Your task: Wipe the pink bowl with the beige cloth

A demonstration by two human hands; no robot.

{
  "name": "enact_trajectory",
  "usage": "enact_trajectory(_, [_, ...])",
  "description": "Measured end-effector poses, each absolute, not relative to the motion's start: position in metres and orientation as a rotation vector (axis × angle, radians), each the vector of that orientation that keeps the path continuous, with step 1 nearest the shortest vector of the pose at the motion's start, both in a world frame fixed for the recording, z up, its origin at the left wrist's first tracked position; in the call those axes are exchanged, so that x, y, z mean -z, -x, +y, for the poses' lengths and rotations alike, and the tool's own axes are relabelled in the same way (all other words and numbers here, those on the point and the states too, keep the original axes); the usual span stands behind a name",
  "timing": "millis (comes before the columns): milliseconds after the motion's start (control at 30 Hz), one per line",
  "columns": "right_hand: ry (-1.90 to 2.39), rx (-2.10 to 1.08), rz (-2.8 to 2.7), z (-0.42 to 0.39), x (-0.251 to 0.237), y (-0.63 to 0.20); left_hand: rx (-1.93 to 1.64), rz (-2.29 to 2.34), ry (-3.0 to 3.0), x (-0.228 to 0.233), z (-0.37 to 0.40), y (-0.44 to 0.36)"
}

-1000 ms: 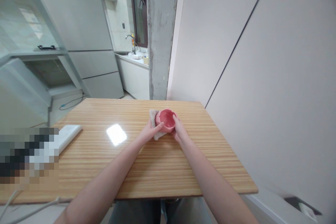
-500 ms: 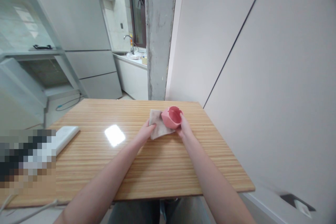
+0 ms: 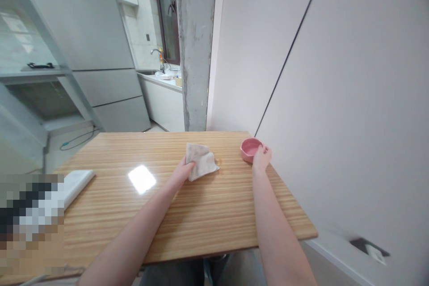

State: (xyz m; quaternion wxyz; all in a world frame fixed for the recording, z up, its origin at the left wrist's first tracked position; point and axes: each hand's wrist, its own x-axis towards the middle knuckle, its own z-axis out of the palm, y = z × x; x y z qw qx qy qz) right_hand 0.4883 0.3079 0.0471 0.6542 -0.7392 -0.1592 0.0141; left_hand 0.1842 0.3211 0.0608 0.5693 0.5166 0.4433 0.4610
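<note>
A pale beige cloth (image 3: 201, 162) is pinched in my left hand (image 3: 185, 170), thumb on top, over the middle of the wooden table. Its free end hangs out to the right. My right hand (image 3: 262, 157) grips the right side of a pink ashtray (image 3: 247, 155), with fingers over its rim. The ashtray is upright at the table's far right corner, with its hollow facing up. Whether its base rests on the tabletop I cannot tell.
The wooden table (image 3: 201, 223) has a bright light reflection (image 3: 142, 179) left of centre. At its left lies a white flat object (image 3: 78, 183) beside a blurred-out patch. A white wall (image 3: 335, 120) borders the right side; a concrete pillar (image 3: 197, 53) and a fridge (image 3: 100, 44) stand beyond.
My right hand has carried the pink ashtray away from the cloth, to the right, and turned it more upright. My left hand still holds the cloth. The view has shifted slightly.
</note>
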Motion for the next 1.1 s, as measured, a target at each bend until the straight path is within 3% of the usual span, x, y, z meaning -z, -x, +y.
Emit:
enact_trajectory(967, [1.767, -0.183, -0.55, 0.313, -0.042, -0.488, -1.09, 1.066, -1.141, -0.067, 0.319, -0.184])
enact_trajectory(1100, [1.708, 0.025, -0.533, 0.304, -0.06, -0.472, -1.1, 1.027, -1.095, -0.07, 0.318, -0.185])
